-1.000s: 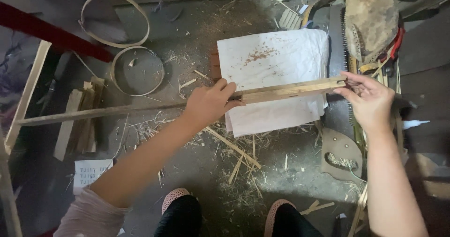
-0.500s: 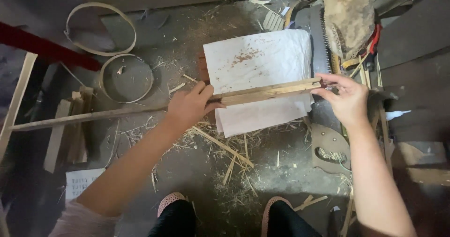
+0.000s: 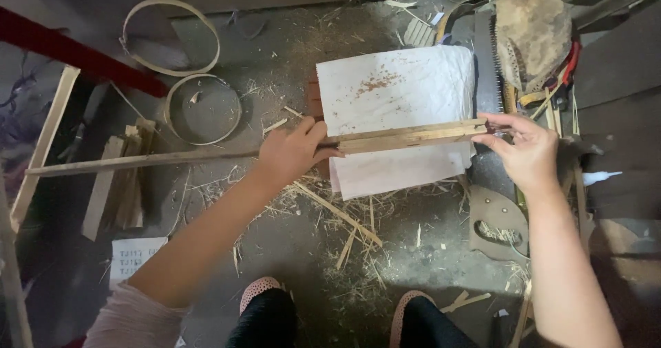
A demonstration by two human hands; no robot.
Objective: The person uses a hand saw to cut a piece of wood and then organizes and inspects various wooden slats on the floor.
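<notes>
Over a dusty grey floor [image 3: 289,251], two bare hands hold a long thin wooden strip [image 3: 406,136] flat across a white sheet of paper [image 3: 396,93].

Biggest is the floor with straw bits, then the paper, then two round bent-wood hoops [image 3: 203,110] to the left. The strip runs left to right between the hands. The left hand [image 3: 292,154] wraps its fingers around the middle of the strip. The right hand [image 3: 527,148] pinches the strip's right end with its thumb and fingertips.
</notes>
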